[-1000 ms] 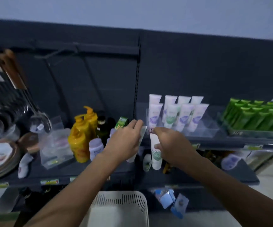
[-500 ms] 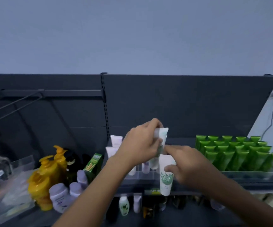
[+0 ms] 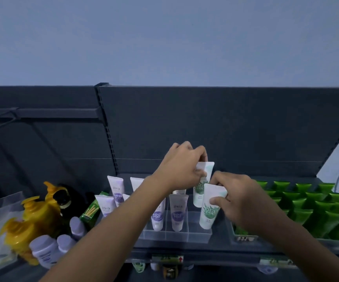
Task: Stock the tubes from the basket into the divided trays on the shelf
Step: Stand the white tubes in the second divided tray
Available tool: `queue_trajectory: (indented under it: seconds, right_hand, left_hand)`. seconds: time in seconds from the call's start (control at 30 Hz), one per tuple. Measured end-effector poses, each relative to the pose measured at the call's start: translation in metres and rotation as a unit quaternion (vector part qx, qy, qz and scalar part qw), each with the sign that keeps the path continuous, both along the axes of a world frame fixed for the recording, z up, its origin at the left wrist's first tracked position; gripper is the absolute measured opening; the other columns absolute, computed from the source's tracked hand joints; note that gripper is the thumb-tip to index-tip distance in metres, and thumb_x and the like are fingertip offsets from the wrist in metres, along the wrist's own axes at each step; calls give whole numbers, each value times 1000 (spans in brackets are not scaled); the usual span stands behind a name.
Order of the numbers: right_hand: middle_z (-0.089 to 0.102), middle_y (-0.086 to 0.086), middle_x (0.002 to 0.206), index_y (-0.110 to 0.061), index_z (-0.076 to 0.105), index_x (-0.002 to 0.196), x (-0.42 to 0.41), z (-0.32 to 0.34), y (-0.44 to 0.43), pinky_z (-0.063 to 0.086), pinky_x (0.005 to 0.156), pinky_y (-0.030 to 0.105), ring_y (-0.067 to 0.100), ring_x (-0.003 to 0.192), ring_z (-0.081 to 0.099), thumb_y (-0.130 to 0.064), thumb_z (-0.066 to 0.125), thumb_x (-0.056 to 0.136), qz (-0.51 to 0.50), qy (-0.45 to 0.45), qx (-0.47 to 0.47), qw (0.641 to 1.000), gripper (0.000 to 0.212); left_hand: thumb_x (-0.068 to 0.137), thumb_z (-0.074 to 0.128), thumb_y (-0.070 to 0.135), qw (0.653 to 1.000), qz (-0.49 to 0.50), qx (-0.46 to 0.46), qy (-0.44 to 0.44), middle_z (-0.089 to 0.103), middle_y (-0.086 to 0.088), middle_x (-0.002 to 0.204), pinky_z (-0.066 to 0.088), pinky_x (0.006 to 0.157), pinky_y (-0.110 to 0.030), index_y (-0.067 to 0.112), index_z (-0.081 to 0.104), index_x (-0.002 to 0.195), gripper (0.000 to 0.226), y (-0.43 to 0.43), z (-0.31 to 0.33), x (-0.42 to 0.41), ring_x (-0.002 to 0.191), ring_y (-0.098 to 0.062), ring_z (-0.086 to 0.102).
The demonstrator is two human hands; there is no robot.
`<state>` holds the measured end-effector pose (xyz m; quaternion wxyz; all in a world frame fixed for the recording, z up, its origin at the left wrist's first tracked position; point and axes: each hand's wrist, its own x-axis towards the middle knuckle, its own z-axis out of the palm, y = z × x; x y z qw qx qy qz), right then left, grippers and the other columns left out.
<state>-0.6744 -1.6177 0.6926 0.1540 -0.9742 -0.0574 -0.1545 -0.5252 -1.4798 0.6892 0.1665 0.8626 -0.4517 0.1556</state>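
My left hand (image 3: 181, 166) grips the top of a white tube with green print (image 3: 201, 188), held upright over the back of the clear divided tray (image 3: 176, 235) on the shelf. My right hand (image 3: 244, 200) holds a second white-and-green tube (image 3: 210, 210), standing cap down in the tray's right front compartment. Several white tubes with purple print (image 3: 177, 212) stand in the compartments to the left. The basket is out of view.
A second clear tray (image 3: 335, 243) packed with green tubes (image 3: 323, 208) sits to the right. On the left stand yellow pump bottles (image 3: 36, 218), small lilac bottles (image 3: 44, 251), a green box (image 3: 90, 212) and a dark bottle (image 3: 62, 200). The dark shelf back panel (image 3: 225, 127) rises behind.
The view tilted up and the basket dropped out of sight. Both hands rose from the shelf's front edge to the tray, and each tube now stands over or in a compartment.
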Motion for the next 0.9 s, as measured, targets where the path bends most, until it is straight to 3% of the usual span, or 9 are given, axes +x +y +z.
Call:
queue_trajectory:
  seconds: [0.17,0.3,0.43,0.67,0.77,0.9]
  right_hand:
    - [60,-17,88,-31,53,94,14,-16,-4,49,71,33,7,78,56,-32,72,84,-26,51,35,998,21]
    - [59,-18,95,-35,48,93,26,-30,-2,49,72,31,8,81,56,-32,70,87,-38,82,40,995,22]
    - [61,-16,107,-33,51,113,34,-48,2,52,78,36,14,88,60,-31,69,87,-30,102,42,993,32]
    - [61,-11,116,-32,50,121,42,-70,1,52,79,35,18,96,62,-30,68,89,-27,116,22,993,37]
    - [60,-14,120,-34,47,126,40,-75,1,52,78,36,18,95,63,-30,67,89,-23,105,23,994,42]
    - [59,-13,116,-33,48,116,40,-76,1,50,75,34,16,83,59,-32,65,90,-22,97,13,995,31]
  left_hand:
    - [84,63,39,999,16,43,-9,59,12,92,31,100,-35,32,55,102,21,-13,-24,14,103,-10,44]
    - [83,61,35,997,22,68,1,59,13,89,28,101,-35,31,56,100,18,-17,-35,19,102,-8,42]
    - [76,62,34,996,22,89,21,59,13,85,28,100,-37,32,56,96,21,-20,-44,22,99,-7,42]
    - [75,63,29,993,22,103,53,61,12,80,28,100,-38,31,57,95,20,-22,-56,24,96,-7,42]
    - [77,63,29,992,24,100,76,60,13,83,27,101,-37,31,57,96,21,-20,-58,25,96,-7,43]
    - [78,65,32,989,18,104,101,60,13,84,26,100,-37,32,57,96,20,-17,-59,26,98,-8,45]
